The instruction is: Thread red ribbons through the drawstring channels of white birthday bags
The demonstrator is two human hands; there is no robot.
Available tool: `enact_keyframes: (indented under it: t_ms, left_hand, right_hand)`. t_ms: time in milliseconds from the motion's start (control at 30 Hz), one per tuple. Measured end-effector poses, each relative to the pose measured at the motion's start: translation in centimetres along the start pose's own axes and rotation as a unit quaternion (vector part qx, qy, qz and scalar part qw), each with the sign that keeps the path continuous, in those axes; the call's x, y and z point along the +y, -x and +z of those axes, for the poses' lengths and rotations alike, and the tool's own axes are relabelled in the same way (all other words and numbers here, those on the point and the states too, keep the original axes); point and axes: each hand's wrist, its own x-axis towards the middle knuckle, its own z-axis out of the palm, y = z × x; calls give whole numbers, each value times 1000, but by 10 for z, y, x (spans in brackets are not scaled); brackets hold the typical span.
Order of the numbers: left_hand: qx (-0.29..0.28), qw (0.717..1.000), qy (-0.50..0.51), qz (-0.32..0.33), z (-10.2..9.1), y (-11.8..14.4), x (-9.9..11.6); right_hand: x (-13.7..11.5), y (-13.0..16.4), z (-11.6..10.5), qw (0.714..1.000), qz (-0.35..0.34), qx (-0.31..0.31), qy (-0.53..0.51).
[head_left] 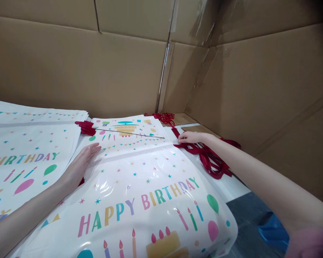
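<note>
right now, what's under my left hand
A white birthday-printed sheet shows beside the left hand, and a dark red sliver peeks out at its edge. Whatever lies directly beneath is covered from view.

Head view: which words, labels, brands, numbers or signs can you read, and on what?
"HAPPY BIRTHDAY": right sheet.
"BIRTHDAY": left sheet; whatever stands before it is cut off by the picture's edge.
No other word, label, brand, number or sign is readable.

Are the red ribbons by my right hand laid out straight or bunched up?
Bunched up: the red ribbons curl into loops and overlap one another.
</note>
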Motion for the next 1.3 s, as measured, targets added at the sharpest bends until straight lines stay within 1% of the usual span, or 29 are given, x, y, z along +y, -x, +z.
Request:
enact_keyframes:
  t_ms: [100,200,300,433,533,633,800,900,1067,1167,1300]
  left_hand:
    - [0,1000,-3,2,0,0,0]
    - [0,1000,-7,8,0,-1,0]
    - [1,1000,-3,8,0,-2,-1]
    - [-1,1000,3,0,0,-1,0]
    - [0,1000,7,-4,0,0,1]
    - [3,1000,5,-1,1,1,2]
    - [2,1000,1,2,2,0,3]
    - [2,1000,12,-1,1,0,3]
    - [-3,1000,21,0,0,-1,0]
    - [0,1000,24,1,0,-1,0]
    - [0,1000,22,4,-1,-1,-1]
  right_hand:
    - [-1,1,-1,1000,11,-28,-1]
    - [-2,4,-1,999,11,-40,-14]
    - [-4,8,-3,999,9,-32,-42]
    - [-3,14,-7,996,25,-12,-87]
    - [-1,18,-8,991,34,-3,-131]
    - [3,20,-7,983,27,2,-183]
    - [7,22,-7,974,13,-25,-224]
    - [8,25,-8,970,6,-23,-241]
    - [8,27,-8,965,18,-32,-258]
    - [11,26,-6,961,12,-31,-274]
    - [16,24,-4,950,-3,-52,-308]
